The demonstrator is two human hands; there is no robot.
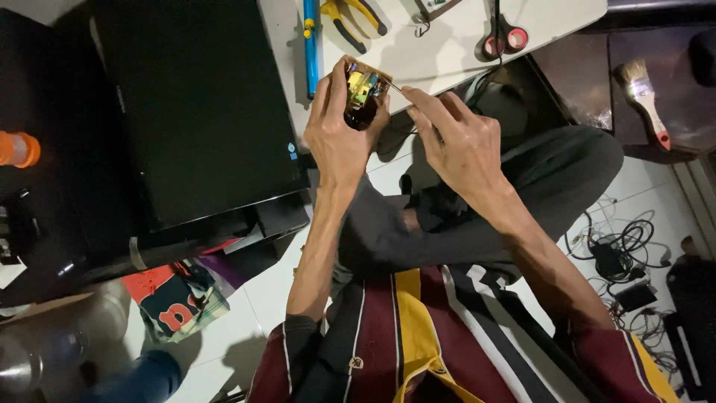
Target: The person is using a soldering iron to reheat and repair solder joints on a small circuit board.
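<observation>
A large black device (201,112) lies at the left, with pliers (352,21) and scissors (501,33) far on the white tabletop (447,52). Near its edge, the left hand (339,134) has a clenched grip on a small circuit board (364,88). The right hand (455,138) pinches a thin wire (394,87) at the board, so the work looks unfinished.

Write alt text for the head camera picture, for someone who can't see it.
Seen from above, a seated person's left hand holds a small circuit board while the right hand touches a thin wire to it. A large black monitor lies beside them; pliers and scissors rest on a white board.
</observation>
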